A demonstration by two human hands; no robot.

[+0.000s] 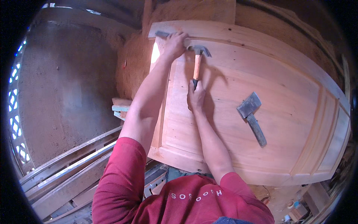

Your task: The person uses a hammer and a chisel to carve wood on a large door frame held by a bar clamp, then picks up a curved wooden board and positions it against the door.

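Note:
My left hand [175, 46] is closed around a narrow dark grey tool [161, 34], apparently a chisel, at the upper left edge of a pale wooden panelled door [268, 142]. My right hand [195, 96] grips the black lower end of a claw hammer [197, 65] with a light wooden handle; its metal head is raised just right of my left hand. A hatchet [250, 108] with a worn grey handle lies on the door to the right of my right hand.
A rough grey wall [71, 82] with a perforated strip stands at the left. Long boards [71, 175] lie below it, and a short stack of wood [120, 108] is beside the door. Offcuts and small items [298, 211] sit at the lower right.

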